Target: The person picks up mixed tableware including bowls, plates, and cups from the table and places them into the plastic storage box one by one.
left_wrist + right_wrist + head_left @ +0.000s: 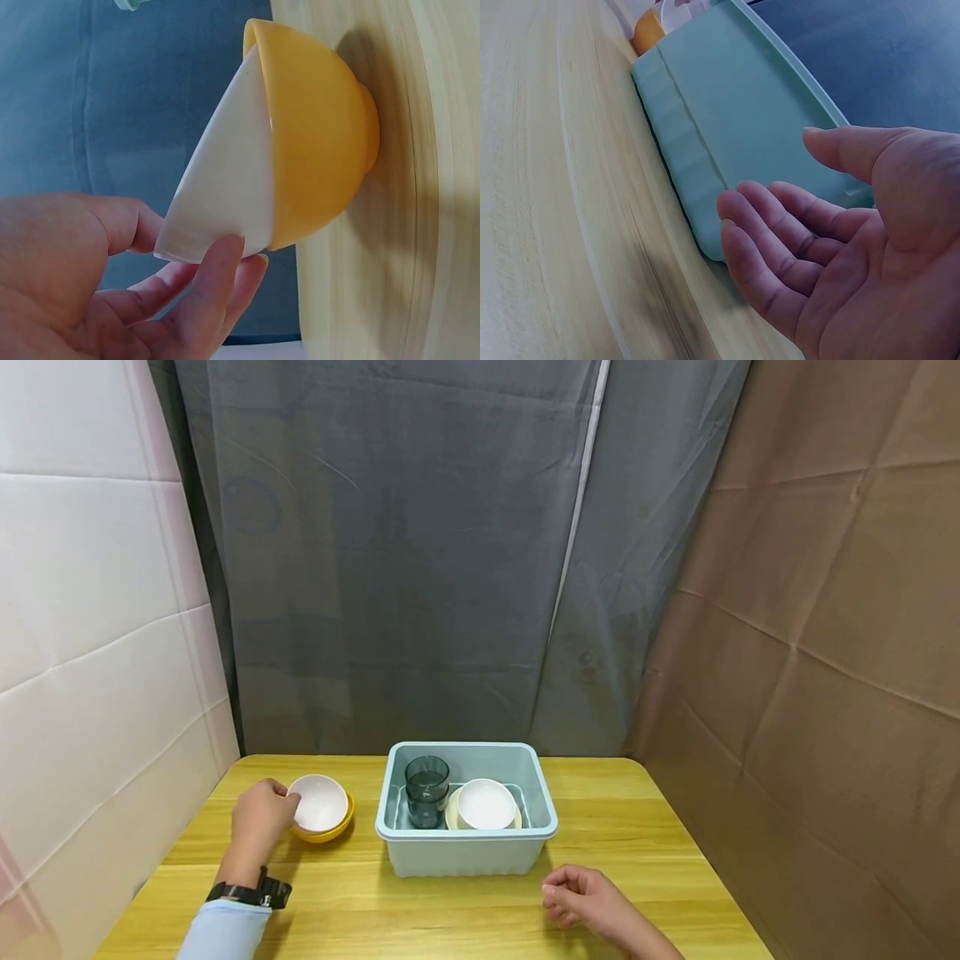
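At the left of the table, my left hand [262,814] pinches the rim of a white bowl [321,803] between thumb and fingers. That bowl sits tilted inside a yellow bowl [319,139], which stands upright on the wood. The left wrist view shows the white bowl's raised edge between the fingertips. My right hand [588,900] holds nothing; its fingers hang loosely curled beside the front right corner of a light blue-green plastic bin [727,97].
In the bin stand two stacked dark glass cups [427,781] and a second white bowl [487,804] on a cream dish [452,811]. The wooden table [630,827] ends at a grey curtain [420,560], with white cloth to the left and brown cloth to the right.
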`<state>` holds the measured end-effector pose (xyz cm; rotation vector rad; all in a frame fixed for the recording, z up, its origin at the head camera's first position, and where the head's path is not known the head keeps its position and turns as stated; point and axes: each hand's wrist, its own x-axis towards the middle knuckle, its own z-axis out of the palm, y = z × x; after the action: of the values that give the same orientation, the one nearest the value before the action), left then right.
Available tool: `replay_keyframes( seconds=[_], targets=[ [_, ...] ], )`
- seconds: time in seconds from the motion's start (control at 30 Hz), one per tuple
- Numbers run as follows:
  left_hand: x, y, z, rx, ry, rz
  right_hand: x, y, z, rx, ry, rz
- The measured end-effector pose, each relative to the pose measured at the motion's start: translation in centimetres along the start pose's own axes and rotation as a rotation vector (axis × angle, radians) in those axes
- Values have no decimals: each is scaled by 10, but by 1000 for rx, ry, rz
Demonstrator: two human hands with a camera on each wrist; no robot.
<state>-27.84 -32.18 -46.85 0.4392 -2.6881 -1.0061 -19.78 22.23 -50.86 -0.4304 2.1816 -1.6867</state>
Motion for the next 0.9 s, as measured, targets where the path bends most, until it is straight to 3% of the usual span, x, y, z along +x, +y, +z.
replay_keyframes(
  seconds=[0.2,0.53,0.9],
  targets=[
    [-6,-5,-7,-67,-3,-10,-1,1,-2,10,2,5],
    [-26,-5,-25,-358,-96,2,-1,-5,-5,23,22,28],
    [-55,-9,-42,-473,-334,-15,-1,-7,-6,-7,32,44]
  ],
)
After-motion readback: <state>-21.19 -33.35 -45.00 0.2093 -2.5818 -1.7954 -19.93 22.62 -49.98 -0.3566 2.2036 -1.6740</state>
